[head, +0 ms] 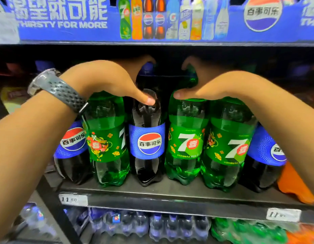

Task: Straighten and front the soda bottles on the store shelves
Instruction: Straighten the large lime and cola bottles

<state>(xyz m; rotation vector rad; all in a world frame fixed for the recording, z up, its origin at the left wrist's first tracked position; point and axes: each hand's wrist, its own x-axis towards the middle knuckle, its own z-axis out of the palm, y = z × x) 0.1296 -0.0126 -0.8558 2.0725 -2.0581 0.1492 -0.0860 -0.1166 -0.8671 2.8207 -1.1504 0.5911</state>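
A row of large soda bottles stands at the front of the black shelf. My left hand, with a grey watch on its wrist, grips the neck of the dark Pepsi bottle in the middle; its thumb rests on the bottle's shoulder. My right hand closes around the neck of the green 7-Up bottle beside it. Another green 7-Up bottle stands left of the Pepsi, its label turned partly aside. A third 7-Up bottle leans at the right. Both caps are hidden by my fingers.
Pepsi bottles stand at both ends of the row, and an orange bottle leans at the far right. A blue Pepsi banner hangs just above the shelf opening. Price tags sit on the shelf edge. Shrink-wrapped packs fill the shelf below.
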